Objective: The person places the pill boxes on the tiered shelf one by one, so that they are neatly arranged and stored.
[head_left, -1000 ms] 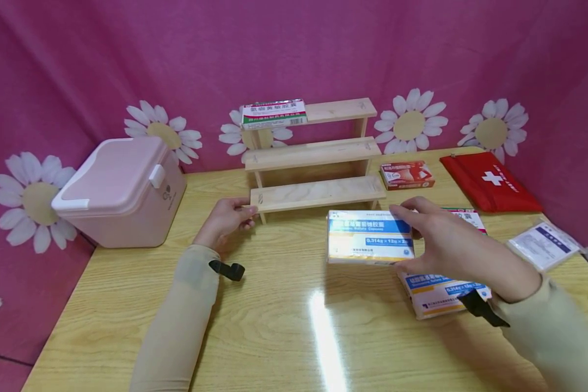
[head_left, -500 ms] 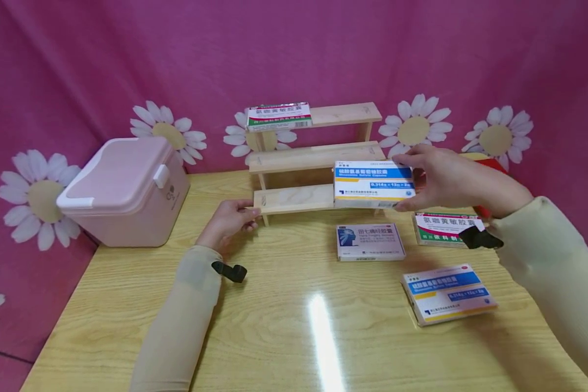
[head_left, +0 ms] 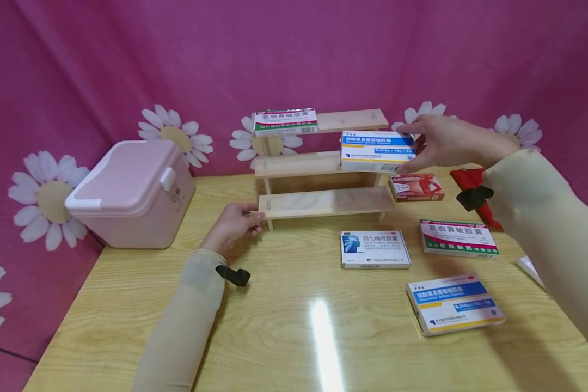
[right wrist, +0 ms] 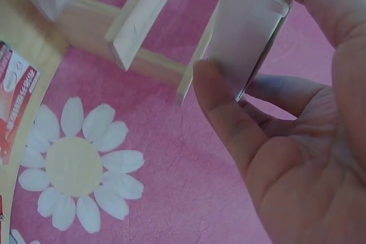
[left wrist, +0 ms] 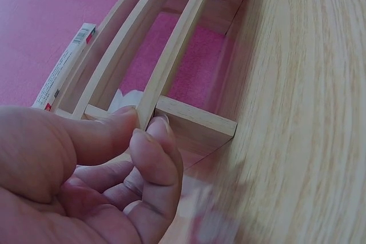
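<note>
My right hand (head_left: 451, 141) pinches a white-and-blue medicine box (head_left: 377, 149) between thumb and fingers. The box hovers at the right side of the three-tier wooden rack (head_left: 323, 201), covering the right part of its middle shelf. Its plain end flap (right wrist: 246, 27) faces the camera in the right wrist view. At the lowest shelf's left end, my left hand (head_left: 232, 226) holds the board; the left wrist view has thumb and fingertips pinching the shelf board (left wrist: 177, 55). A green-and-red striped medicine box (head_left: 285, 122) lies on the left of the top shelf.
On the table's right lie a white medicine box (head_left: 375, 249), another green-and-red box (head_left: 459, 238), another blue-and-white box (head_left: 454, 304) and a red box (head_left: 416, 188). A red pouch (head_left: 470, 182) is partly behind the right arm. A pink lidded case (head_left: 132, 190) stands left.
My right hand has raised the blue-and-white medicine box from above the table to the rack's upper tiers. The left hand keeps its grip on the lowest shelf. The view has shifted slightly.
</note>
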